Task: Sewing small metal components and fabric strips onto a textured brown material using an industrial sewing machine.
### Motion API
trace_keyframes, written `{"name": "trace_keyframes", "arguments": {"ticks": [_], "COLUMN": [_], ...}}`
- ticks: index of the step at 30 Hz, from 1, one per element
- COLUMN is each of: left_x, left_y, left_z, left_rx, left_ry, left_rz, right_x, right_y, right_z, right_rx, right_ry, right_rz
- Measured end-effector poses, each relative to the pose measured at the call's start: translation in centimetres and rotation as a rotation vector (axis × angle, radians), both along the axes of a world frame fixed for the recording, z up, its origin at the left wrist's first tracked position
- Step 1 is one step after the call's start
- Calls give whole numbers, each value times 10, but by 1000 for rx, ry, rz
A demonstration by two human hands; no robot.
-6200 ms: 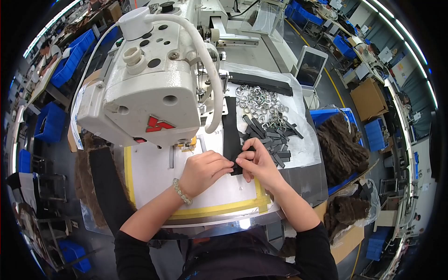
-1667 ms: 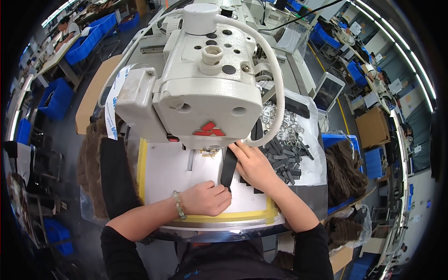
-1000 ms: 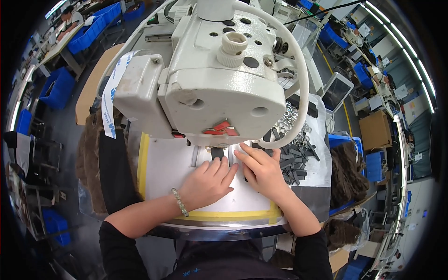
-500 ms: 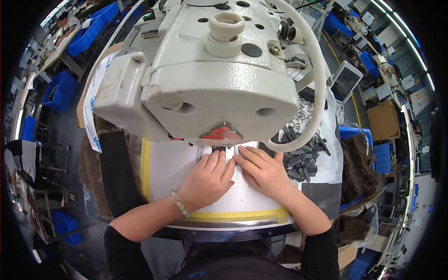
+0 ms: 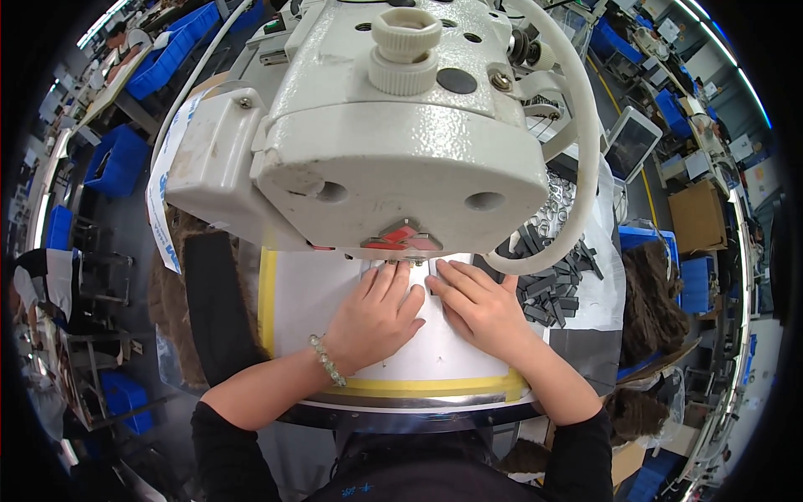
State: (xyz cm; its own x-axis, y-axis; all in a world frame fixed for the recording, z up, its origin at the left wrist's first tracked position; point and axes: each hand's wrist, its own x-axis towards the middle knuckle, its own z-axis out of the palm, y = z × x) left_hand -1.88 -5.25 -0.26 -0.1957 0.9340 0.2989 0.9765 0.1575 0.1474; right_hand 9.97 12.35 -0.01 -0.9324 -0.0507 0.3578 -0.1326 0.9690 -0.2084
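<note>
A large off-white industrial sewing machine (image 5: 401, 159) hangs over the work, hiding its needle area. My left hand (image 5: 376, 316) lies with fingers stretched forward, their tips at the lower edge of the machine head. Beside it, my right hand (image 5: 485, 311) also has its fingers extended, pointing inward toward the same spot. Both rest on a white work surface (image 5: 418, 356) edged with yellow tape (image 5: 435, 386). A narrow dark edge shows by the right fingertips; whatever lies under the fingers is mostly covered. A beaded bracelet (image 5: 326, 361) circles my left wrist.
Right of the machine lie a pile of short dark strips (image 5: 548, 293) and many metal rings (image 5: 562, 205). Brown furry material (image 5: 657, 293) fills a blue bin at the right. At left are more brown fur (image 5: 171, 309) and a black strip (image 5: 213, 301). A tablet-like screen (image 5: 631, 142) stands behind.
The whole view has shifted slightly. My left fingertips reach a little farther under the machine head, and the small dark piece seen ahead of them is now hidden.
</note>
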Motion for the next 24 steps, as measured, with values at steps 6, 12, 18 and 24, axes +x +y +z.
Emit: {"name": "trace_keyframes", "arguments": {"ticks": [6, 12, 18, 24], "left_x": [-4, 0, 0, 1], "left_y": [1, 1, 2, 0], "left_z": [0, -2, -1, -2], "left_rx": [-2, 73, 64, 68], "left_ry": [-39, 19, -22, -44], "left_rz": [-2, -15, -7, 22], "right_x": [0, 0, 1, 1], "right_y": [-1, -1, 1, 1], "right_z": [1, 1, 3, 6], "right_rx": [22, 29, 45, 57], "right_ry": [-2, 0, -13, -27], "right_rz": [-1, 1, -1, 5]}}
